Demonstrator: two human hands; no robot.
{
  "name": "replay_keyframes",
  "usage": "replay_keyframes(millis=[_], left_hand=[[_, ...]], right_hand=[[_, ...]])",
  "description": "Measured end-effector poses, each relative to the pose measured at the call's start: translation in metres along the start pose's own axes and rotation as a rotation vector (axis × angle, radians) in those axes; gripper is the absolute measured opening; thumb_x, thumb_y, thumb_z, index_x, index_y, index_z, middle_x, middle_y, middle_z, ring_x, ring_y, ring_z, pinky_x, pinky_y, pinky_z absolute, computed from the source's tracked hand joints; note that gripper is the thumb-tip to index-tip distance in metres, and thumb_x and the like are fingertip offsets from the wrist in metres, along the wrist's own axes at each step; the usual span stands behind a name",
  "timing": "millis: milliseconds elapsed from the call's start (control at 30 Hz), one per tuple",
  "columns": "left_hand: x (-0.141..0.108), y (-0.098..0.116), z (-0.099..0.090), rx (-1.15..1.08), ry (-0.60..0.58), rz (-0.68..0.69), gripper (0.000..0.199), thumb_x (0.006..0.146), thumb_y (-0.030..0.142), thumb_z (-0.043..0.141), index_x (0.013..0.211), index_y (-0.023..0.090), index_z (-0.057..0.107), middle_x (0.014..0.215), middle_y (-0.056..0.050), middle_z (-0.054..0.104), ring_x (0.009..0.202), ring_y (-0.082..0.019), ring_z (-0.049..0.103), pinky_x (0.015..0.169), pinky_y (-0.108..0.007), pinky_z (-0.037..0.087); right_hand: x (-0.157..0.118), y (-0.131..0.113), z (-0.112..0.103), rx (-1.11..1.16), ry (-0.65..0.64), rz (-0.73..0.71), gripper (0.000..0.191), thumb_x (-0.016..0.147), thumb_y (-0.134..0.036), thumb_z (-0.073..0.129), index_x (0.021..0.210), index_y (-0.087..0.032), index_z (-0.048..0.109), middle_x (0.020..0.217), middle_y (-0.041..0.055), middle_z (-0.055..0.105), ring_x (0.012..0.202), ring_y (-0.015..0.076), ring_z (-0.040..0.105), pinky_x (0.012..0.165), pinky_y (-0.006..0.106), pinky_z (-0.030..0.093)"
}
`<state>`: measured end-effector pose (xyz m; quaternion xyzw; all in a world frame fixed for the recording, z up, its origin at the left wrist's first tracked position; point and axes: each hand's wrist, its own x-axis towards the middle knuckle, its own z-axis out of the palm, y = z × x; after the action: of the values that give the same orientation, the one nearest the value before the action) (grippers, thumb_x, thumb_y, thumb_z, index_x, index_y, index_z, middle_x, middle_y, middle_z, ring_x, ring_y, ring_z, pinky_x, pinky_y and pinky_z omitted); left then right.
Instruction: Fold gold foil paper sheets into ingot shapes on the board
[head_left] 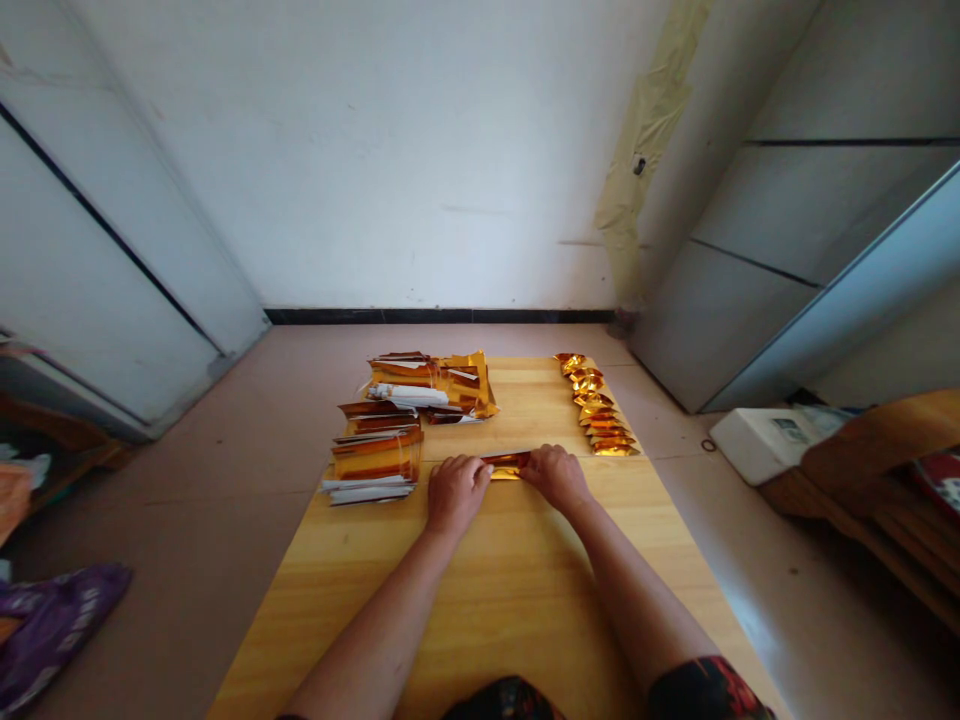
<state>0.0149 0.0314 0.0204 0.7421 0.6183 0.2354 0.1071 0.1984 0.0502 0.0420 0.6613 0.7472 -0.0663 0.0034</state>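
My left hand and my right hand pinch the two ends of a folded strip of gold foil paper on the wooden table. Left of my left hand lies a stack of gold and white foil sheets. Behind it sits a looser pile of the same sheets. A row of small folded gold foil ingots runs along the far right of the tabletop, beyond my right hand.
Beyond the table's far end stand a white wall and a black skirting strip. A pinkish floor surrounds the table. A white box sits on wooden furniture at right. A purple bag lies at lower left.
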Motion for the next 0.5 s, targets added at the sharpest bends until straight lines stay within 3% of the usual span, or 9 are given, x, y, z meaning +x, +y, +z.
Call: replay_keyframes(millis=[200,500], left_hand=[[0.0023,0.0063,0.0017,0.087,-0.046,-0.065,0.010,0.079,0.030,0.060,0.076,0.021,0.058,0.080,0.001,0.064,0.083,-0.017,0.055,0.073,-0.029,0.031],[0.0027,0.0093,-0.0023,0.123,-0.118,-0.063,0.008,0.081,0.027,0.058,0.077,0.020,0.058,0.084,-0.002,0.063,0.088,-0.018,0.053,0.074,-0.031,0.029]], right_hand=[[-0.0013,0.0012,0.0026,0.012,0.005,-0.008,0.022,0.084,-0.041,0.054,0.090,-0.023,0.065,0.091,0.0060,0.065,0.088,0.0190,0.057,0.069,0.026,0.036],[-0.0019,0.0015,0.0037,0.014,0.038,-0.015,0.022,0.083,-0.041,0.055,0.086,-0.021,0.064,0.088,0.0055,0.064,0.084,0.0180,0.056,0.066,0.026,0.034]])
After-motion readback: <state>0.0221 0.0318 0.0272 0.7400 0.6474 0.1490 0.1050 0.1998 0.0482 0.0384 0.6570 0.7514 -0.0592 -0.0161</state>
